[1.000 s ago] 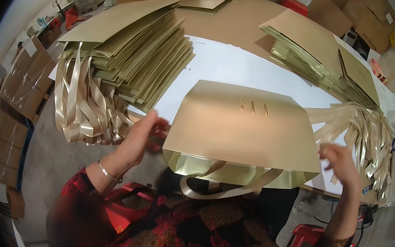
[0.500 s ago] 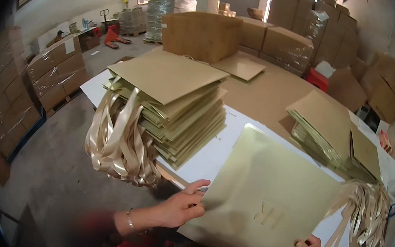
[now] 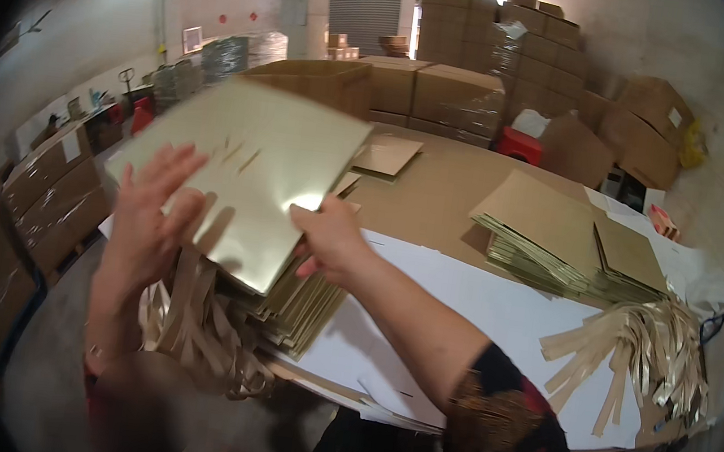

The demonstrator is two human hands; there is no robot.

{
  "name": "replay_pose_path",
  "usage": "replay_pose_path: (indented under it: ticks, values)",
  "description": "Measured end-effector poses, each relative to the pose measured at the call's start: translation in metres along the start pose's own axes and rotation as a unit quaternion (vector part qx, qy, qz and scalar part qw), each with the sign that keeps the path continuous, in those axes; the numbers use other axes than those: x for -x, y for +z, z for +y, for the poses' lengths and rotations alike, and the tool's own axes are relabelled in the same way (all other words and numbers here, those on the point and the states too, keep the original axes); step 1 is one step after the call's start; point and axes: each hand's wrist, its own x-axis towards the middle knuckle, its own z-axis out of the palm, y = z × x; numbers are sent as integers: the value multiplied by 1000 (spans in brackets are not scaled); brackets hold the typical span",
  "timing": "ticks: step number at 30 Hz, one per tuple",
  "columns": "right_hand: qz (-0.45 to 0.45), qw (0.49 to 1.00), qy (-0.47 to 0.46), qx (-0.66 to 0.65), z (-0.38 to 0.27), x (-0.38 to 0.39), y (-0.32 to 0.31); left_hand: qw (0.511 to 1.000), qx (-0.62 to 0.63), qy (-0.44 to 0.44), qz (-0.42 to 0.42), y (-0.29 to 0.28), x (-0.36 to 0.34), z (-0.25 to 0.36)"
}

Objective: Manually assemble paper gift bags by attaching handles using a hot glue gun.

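Observation:
My right hand [image 3: 331, 236] pinches the right edge of a flat gold paper bag [image 3: 282, 144], which has a raised emblem on its shiny face. The bag is tilted above a stack of similar flat bags [image 3: 303, 305] on the left of the table. In front of its lower left part is my left hand [image 3: 154, 210], fingers spread; whether they touch the bag I cannot tell. Satin ribbons [image 3: 206, 315] hang from the near side of the stack, partly behind my left hand and the bag.
White sheets [image 3: 442, 308] cover the table's near part. To the right lie another stack of gold bags [image 3: 543, 221] and a bundle of ribbons [image 3: 654, 352]. A small flat piece [image 3: 389, 154] lies farther back. Large cartons [image 3: 459, 98] stand beyond the table.
The bag has moved up and left from the near table edge to above the left stack. My left hand has come off its left edge and spread. The view has turned right.

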Motion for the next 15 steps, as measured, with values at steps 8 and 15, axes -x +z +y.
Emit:
replay_pose_path:
  ticks: [8,15]
  values:
    - [-48,973,-44,222,31,-32,-2,977,106,-161,-88,100,31,-63]
    - [-14,969,-106,221,38,-17,-32,972,116,-177,-100,113,36,-69]
